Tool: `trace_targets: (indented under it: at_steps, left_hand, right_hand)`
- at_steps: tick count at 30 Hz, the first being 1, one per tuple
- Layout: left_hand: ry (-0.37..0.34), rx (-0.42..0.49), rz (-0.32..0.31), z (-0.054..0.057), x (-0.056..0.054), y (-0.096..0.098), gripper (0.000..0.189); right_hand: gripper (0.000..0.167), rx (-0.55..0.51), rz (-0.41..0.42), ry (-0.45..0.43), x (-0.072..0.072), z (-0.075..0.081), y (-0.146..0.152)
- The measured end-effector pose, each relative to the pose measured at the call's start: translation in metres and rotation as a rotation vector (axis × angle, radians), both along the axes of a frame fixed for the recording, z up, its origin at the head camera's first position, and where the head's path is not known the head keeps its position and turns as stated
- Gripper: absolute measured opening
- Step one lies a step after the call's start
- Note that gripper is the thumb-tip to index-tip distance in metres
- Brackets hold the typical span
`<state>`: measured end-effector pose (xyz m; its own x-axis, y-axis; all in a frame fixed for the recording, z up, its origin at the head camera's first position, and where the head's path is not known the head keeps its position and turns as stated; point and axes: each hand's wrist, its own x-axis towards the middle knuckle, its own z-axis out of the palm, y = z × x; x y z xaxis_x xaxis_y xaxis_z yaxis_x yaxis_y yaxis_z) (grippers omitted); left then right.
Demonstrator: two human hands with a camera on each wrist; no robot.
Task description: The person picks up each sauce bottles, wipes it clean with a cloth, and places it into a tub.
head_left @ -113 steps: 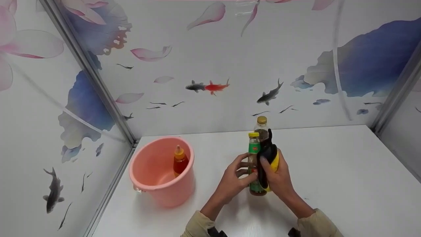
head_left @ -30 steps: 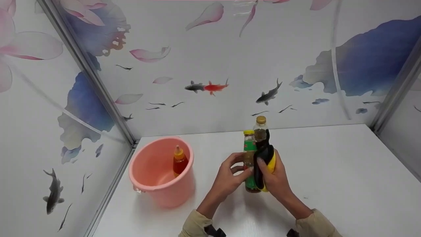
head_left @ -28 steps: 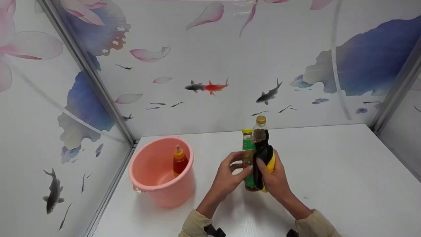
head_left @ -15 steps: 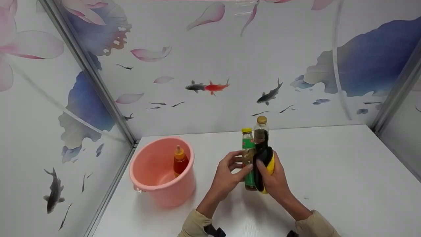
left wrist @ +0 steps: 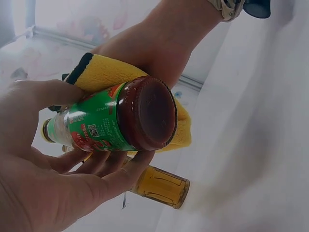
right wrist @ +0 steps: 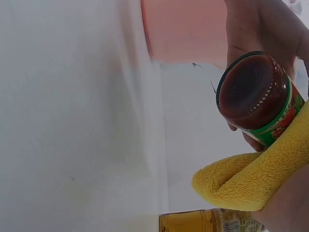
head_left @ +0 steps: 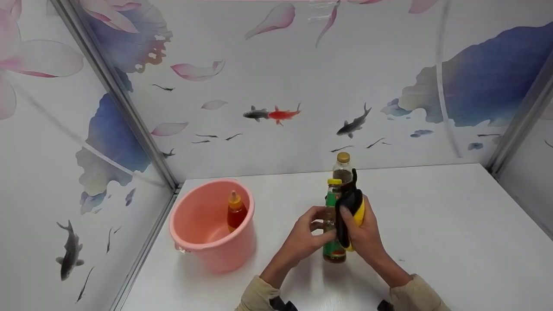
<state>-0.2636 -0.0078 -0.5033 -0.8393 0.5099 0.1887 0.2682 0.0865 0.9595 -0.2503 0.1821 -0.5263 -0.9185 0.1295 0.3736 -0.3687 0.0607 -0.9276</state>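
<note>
Counting 3 bottles here. Right of the pink bucket (head_left: 224, 258), the left hand (head_left: 301, 238) has its fingers curled round 1 green-labelled bottle (head_left: 335, 250), and the right hand (head_left: 367, 229) grips 1 yellow-and-black cloth (head_left: 350, 202) that's covering some of it. Also right of the bucket: 1 gold-capped bottle (head_left: 343, 173), lower part blocked in the head view. Bucket's holding 1 red squeeze bottle (head_left: 236, 214), base out of sight.
</note>
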Motion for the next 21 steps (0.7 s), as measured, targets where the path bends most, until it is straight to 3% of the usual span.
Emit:
trace_targets:
  at_steps: [7, 16, 21]
  left_hand:
    - [-0.018, 0.001, 0.016, 0.0004, -0.0022, -0.0029, 0.052]
    - [-0.060, 0.073, 0.108, 0.0025, -0.0044, -0.0054, 0.058]
    - [-0.037, 0.094, 0.157, 0.0038, -0.0052, -0.0054, 0.057]
  right_hand:
    - [0.041, -0.008, 0.005, 0.000, 0.0003, 0.0019, 0.0000]
    - [0.038, 0.011, 0.009, 0.017, 0.0004, -0.0025, -0.0032]
    - [0.038, 0.025, 0.005, 0.008, 0.0006, -0.0034, -0.0047]
